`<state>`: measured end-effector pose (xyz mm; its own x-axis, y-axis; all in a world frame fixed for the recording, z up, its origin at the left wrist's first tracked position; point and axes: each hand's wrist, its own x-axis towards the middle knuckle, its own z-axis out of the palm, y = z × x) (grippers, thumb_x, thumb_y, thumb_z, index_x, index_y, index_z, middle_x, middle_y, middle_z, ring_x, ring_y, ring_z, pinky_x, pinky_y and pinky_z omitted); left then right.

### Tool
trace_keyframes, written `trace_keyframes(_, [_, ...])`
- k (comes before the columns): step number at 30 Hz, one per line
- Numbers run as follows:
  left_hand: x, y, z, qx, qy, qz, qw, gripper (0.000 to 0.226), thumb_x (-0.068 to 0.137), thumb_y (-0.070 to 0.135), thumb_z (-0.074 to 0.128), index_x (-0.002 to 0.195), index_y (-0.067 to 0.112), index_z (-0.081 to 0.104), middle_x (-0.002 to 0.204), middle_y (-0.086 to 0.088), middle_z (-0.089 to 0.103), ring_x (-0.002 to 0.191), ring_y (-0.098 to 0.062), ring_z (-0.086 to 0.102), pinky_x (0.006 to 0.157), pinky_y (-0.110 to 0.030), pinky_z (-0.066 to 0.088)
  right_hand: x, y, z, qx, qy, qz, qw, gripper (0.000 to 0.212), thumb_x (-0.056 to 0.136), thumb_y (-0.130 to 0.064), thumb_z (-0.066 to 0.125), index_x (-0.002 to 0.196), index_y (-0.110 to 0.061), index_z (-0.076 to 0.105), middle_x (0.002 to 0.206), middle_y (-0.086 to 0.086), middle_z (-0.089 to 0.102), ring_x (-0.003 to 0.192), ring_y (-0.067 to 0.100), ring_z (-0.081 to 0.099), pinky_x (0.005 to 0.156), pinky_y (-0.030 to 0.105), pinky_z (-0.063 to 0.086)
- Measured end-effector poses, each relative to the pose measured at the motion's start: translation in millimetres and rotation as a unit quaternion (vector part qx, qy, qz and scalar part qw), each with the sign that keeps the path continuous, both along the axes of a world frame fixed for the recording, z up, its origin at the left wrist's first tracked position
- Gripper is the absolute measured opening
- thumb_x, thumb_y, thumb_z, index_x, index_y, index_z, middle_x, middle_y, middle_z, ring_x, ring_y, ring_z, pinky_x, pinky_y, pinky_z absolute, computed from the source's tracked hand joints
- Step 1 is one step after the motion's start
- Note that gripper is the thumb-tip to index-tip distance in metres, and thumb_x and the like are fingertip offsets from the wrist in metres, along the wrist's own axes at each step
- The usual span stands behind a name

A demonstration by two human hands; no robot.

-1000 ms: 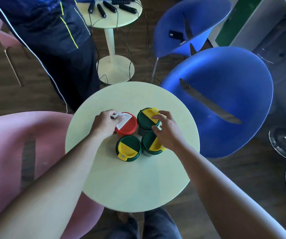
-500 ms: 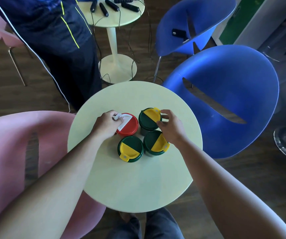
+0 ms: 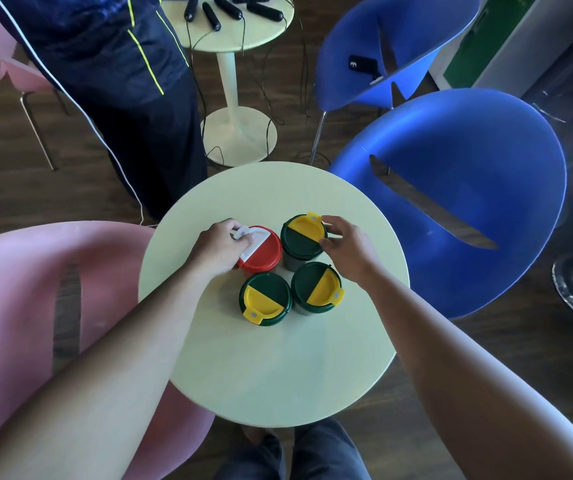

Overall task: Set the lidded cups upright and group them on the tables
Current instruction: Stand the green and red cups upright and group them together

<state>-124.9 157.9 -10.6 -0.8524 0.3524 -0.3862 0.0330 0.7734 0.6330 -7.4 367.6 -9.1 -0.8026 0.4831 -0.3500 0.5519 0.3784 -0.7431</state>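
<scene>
Centrally on round, smooth pale-yellow desk (image 3: 278, 375): four upright cylindrical plastic cups, tightly grouped. Left hand (image 3: 221, 245) curled over red-lidded cup (image 3: 262, 254), apparently gripping its white flap. Right hand (image 3: 347, 249) pinching rim of far green-and-yellow-lidded cup (image 3: 302, 235). Two near green-lidded cups (image 3: 266, 299) untouched.

No legible text, label, brand or number is presented on any cup lid, table or chair.

One head-worn view looks steeply down, close above the round table (image 3: 271, 375); chairs ring its edges.
</scene>
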Motion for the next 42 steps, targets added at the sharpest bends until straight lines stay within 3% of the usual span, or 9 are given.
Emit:
trace_keyframes(5, [0.0,-2.4,2.1,0.011,-0.025,0.010,1.000,0.026,0.092,0.039,0.060,0.110,0.021,0.065,0.096,-0.004,0.067,0.092,-0.031,0.068,0.081,-0.049,0.060,1.7,-1.8,-0.3,-0.005,0.002,-0.009,1.000,0.045,0.095,-0.013,0.056,0.138,-0.024,0.051,0.138,0.001,0.060,0.112,0.018,0.066,0.087,0.027,0.048])
trace_keyframes(9, [2.9,-3.4,5.4,0.006,-0.046,0.008,0.999,0.035,0.093,0.042,0.059,0.121,0.021,0.059,0.093,0.000,0.063,0.095,-0.033,0.067,0.085,-0.048,0.059,5.0,-5.8,0.7,-0.007,-0.001,-0.023,1.000,0.046,0.094,-0.016,0.057,0.138,-0.024,0.050,0.138,-0.001,0.060,0.109,0.018,0.066,0.084,0.031,0.052])
trace_keyframes(14, [15.6,-14.3,3.7,0.010,-0.075,0.020,0.997,0.060,0.085,0.057,0.060,0.135,0.026,0.045,0.115,-0.003,0.063,0.105,-0.030,0.062,0.092,-0.048,0.055,17.6,-13.6,0.1,-0.019,-0.003,-0.051,0.999,0.046,0.092,-0.023,0.060,0.137,-0.024,0.050,0.136,-0.001,0.061,0.110,0.018,0.065,0.089,0.039,0.056])
trace_keyframes(21, [50.3,-30.7,-3.3,0.064,-0.217,0.077,0.971,0.090,0.075,0.058,0.075,0.146,0.018,0.036,0.132,-0.008,0.057,0.114,-0.026,0.061,0.075,-0.042,0.064,45.1,-24.0,-4.1,-0.071,-0.049,-0.065,0.994,0.052,0.088,-0.039,0.066,0.136,-0.026,0.051,0.135,-0.003,0.055,0.114,0.020,0.061,0.084,0.038,0.057])
trace_keyframes(26, [68.1,-32.5,-2.8,0.068,-0.308,0.073,0.946,0.057,0.082,0.047,0.076,0.116,0.004,0.061,0.113,-0.019,0.069,0.088,-0.029,0.071,0.070,-0.039,0.064,55.2,-30.7,-6.4,-0.208,-0.087,-0.110,0.968,0.040,0.088,-0.031,0.068,0.127,-0.024,0.057,0.123,-0.001,0.062,0.109,0.020,0.061,0.088,0.045,0.058])
trace_keyframes(31, [72.9,-30.1,-4.2,0.095,-0.295,0.088,0.947,0.035,0.087,0.036,0.075,0.099,0.005,0.064,0.106,-0.020,0.072,0.080,-0.030,0.072,0.078,-0.039,0.064,58.6,-34.4,-9.5,-0.244,-0.057,-0.143,0.957,0.038,0.088,-0.027,0.070,0.124,-0.021,0.059,0.121,0.005,0.064,0.109,0.021,0.062,0.086,0.047,0.059])
trace_keyframes(37, [75.2,-31.1,-3.6,0.083,-0.275,0.073,0.955,0.034,0.088,0.039,0.073,0.099,0.009,0.062,0.111,-0.018,0.072,0.086,-0.028,0.072,0.077,-0.036,0.062,61.6,-37.0,-11.0,-0.241,-0.047,-0.151,0.958,0.038,0.088,-0.030,0.069,0.124,-0.022,0.060,0.122,0.004,0.064,0.109,0.020,0.062,0.086,0.046,0.059])
trace_keyframes(39, [75.3,-31.9,-2.3,0.070,-0.259,0.068,0.961,0.042,0.088,0.044,0.071,0.108,0.009,0.061,0.115,-0.015,0.069,0.095,-0.028,0.071,0.084,-0.040,0.061,62.7,-36.4,-10.0,-0.227,-0.050,-0.147,0.961,0.037,0.089,-0.032,0.068,0.124,-0.023,0.059,0.122,0.003,0.064,0.110,0.020,0.061,0.089,0.044,0.058])
trace_keyframes(42, [73.5,-36.2,5.8,0.014,-0.191,0.046,0.980,0.075,0.083,0.061,0.065,0.136,0.011,0.050,0.131,-0.010,0.060,0.116,-0.031,0.062,0.100,-0.046,0.052,65.5,-33.4,-3.9,-0.188,-0.047,-0.141,0.971,0.044,0.089,-0.037,0.066,0.130,-0.022,0.056,0.128,0.002,0.062,0.110,0.020,0.061,0.093,0.041,0.054])
